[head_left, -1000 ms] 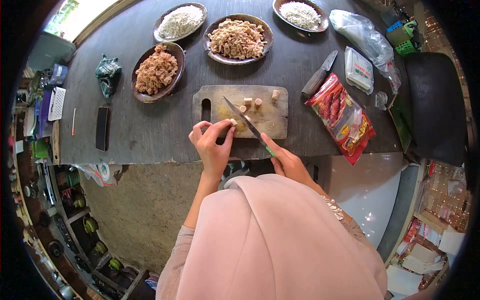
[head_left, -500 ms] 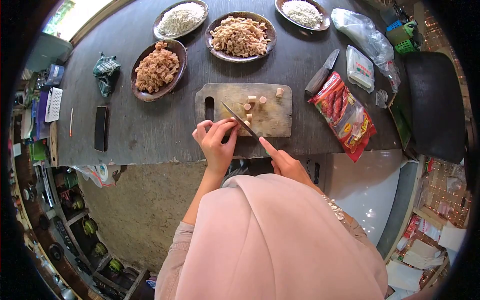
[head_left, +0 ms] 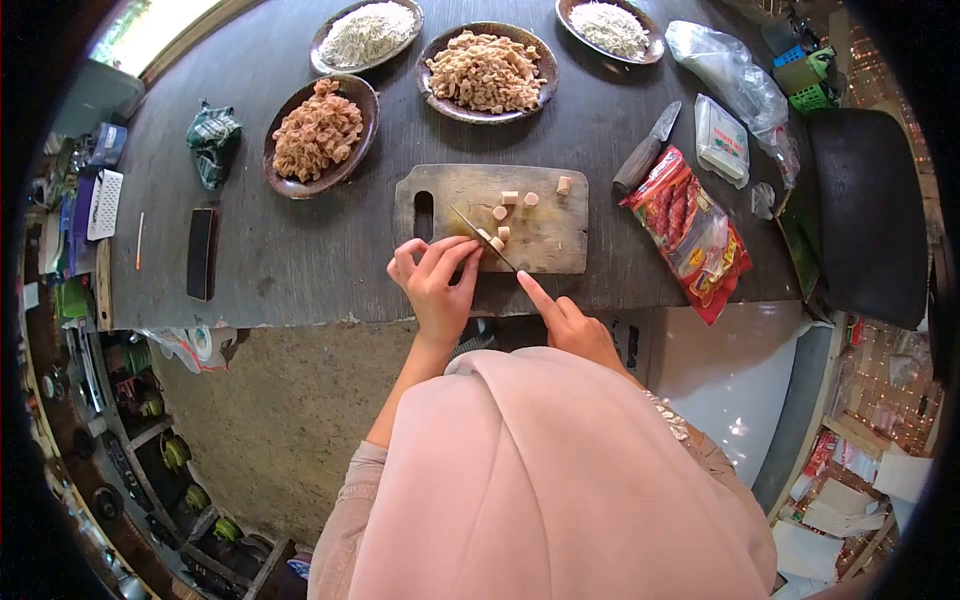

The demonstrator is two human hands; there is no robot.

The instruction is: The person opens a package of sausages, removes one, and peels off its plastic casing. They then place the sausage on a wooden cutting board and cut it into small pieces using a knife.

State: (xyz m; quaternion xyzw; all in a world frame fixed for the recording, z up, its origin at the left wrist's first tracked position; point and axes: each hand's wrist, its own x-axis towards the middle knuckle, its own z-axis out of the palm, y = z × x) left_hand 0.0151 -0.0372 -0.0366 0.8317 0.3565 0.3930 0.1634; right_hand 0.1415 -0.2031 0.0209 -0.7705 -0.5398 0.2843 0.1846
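A wooden cutting board point(head_left: 555, 240) lies near the table's front edge with several short cut sausage pieces point(head_left: 531, 199) on it. My left hand point(head_left: 437, 285) is closed at the board's front, its fingertips pinching the sausage, which they mostly hide. My right hand point(head_left: 575, 330) grips a knife, forefinger stretched along its back; the handle is hidden in the palm. The knife blade point(head_left: 487, 241) slants across the board right beside my left fingertips, among the nearest pieces. To the right lies a red sausage packet point(head_left: 692, 240).
Plates of chopped brown food point(head_left: 318, 140), chopped pale-brown food point(head_left: 486, 72), and whitish shreds point(head_left: 368, 38) stand behind the board. A second knife point(head_left: 650, 148), a white packet point(head_left: 721, 140) and a plastic bag point(head_left: 730, 75) lie right. A phone point(head_left: 201, 254) and a checked cloth point(head_left: 212, 145) lie left.
The knife blade has shifted slightly and now looks thinner. A sausage piece shows more clearly beside it. My left hand keeps nearly the same place; the whole view has moved a little.
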